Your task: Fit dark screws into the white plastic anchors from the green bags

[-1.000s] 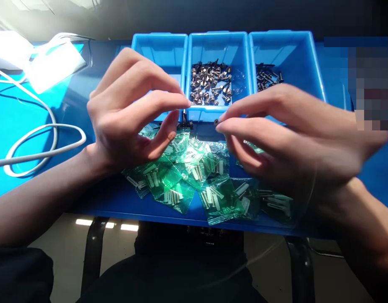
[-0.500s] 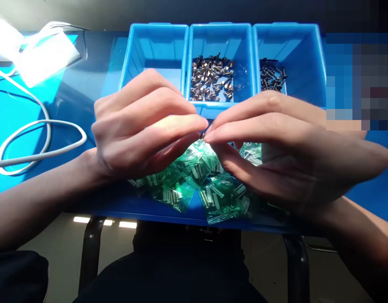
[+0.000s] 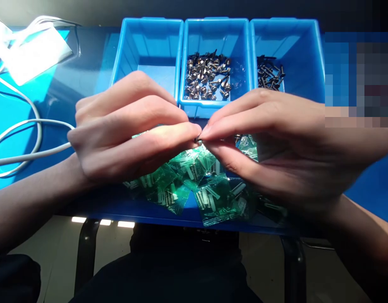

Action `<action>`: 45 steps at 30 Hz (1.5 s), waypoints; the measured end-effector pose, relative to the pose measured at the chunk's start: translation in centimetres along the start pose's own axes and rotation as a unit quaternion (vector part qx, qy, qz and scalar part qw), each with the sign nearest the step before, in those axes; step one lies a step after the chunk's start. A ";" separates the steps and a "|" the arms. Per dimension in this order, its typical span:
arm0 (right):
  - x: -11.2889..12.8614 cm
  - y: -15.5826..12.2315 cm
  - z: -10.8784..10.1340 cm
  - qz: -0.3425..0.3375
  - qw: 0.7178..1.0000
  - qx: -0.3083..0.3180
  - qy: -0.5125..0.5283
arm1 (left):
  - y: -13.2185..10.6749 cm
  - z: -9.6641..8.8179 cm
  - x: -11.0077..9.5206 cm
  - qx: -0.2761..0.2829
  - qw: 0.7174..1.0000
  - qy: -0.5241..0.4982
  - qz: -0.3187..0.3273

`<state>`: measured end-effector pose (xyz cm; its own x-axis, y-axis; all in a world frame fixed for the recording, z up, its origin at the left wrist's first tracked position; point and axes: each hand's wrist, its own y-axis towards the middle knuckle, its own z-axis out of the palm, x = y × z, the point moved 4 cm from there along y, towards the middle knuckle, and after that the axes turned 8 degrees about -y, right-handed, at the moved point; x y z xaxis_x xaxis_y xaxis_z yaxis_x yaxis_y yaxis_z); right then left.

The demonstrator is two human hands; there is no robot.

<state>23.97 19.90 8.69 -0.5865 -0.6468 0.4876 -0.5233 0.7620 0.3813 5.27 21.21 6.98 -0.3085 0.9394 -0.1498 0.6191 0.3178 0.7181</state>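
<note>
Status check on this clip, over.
Left hand, right hand pinching small metal fastener together. Green plastic packets beneath. Blue bin of screws behind.

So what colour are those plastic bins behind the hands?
Bright blue; the head view shows it best, along the middle bin.

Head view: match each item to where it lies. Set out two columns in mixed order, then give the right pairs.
Items:
1. Shiny-headed metal screws
2. Slim dark metal screws
3. Green translucent plastic packets
4. Coiled white cable

Places:
A. Blue bench, left of the bins
B. Right blue plastic bin
C. Middle blue plastic bin
D. Bench, in front of the bins

Pairs: 1-C, 2-B, 3-D, 4-A.
</note>
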 end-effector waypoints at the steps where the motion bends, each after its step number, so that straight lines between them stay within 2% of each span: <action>1: 0.0 -0.1 0.0 0.013 0.999 -0.016 0.028 | -0.1 0.2 -0.1 0.018 0.998 0.032 0.053; 3: 0.1 -0.2 0.1 0.033 0.998 -0.028 0.055 | -0.1 0.1 -0.4 0.036 0.992 0.075 0.097; 7: 0.3 -0.3 0.3 0.041 0.998 -0.017 0.043 | 0.3 -0.1 -0.5 0.128 0.987 0.096 -0.012; 8: 0.3 -0.3 0.3 0.041 0.998 -0.012 0.037 | 0.4 -0.2 -0.8 0.134 0.987 0.086 0.001; 11: 0.2 -0.5 0.3 0.039 0.999 -0.017 0.033 | 0.6 -0.4 -1.2 0.106 0.990 0.068 0.061; 16: 0.2 -0.5 0.3 0.045 0.998 -0.030 0.025 | 0.3 -0.4 -0.6 0.117 0.989 0.083 0.035; 21: 0.5 -0.4 0.2 0.039 0.999 -0.025 0.016 | 0.2 -0.6 -1.1 0.137 0.987 0.082 0.009; 23: 0.5 -0.4 0.2 0.034 0.999 -0.024 0.015 | 0.3 -0.7 -1.1 0.128 0.988 0.082 -0.006; 26: 0.3 -0.4 -0.1 0.041 0.999 -0.020 0.012 | 0.4 -0.7 -1.1 0.099 0.992 0.080 0.013; 33: 0.4 -0.1 -0.5 0.058 0.998 -0.001 0.021 | 0.4 -0.6 -0.7 0.105 0.988 0.100 0.044; 37: 0.4 -0.2 -0.5 0.030 0.998 -0.050 0.032 | 0.6 -0.6 -0.8 0.075 0.989 0.092 0.087; 40: 0.1 -0.6 -0.3 0.016 0.993 -0.093 0.068 | 0.8 -0.5 -0.6 0.063 0.991 0.089 0.074; 45: -0.2 -0.7 -0.1 0.030 0.990 -0.110 0.086 | 0.9 -0.1 -0.6 0.035 0.994 0.078 0.067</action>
<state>24.52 19.49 8.38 -0.4897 -0.5990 0.6335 -0.3319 0.8000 0.4998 5.93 20.87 7.83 -0.3248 0.9442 0.0547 0.7091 0.2048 0.6746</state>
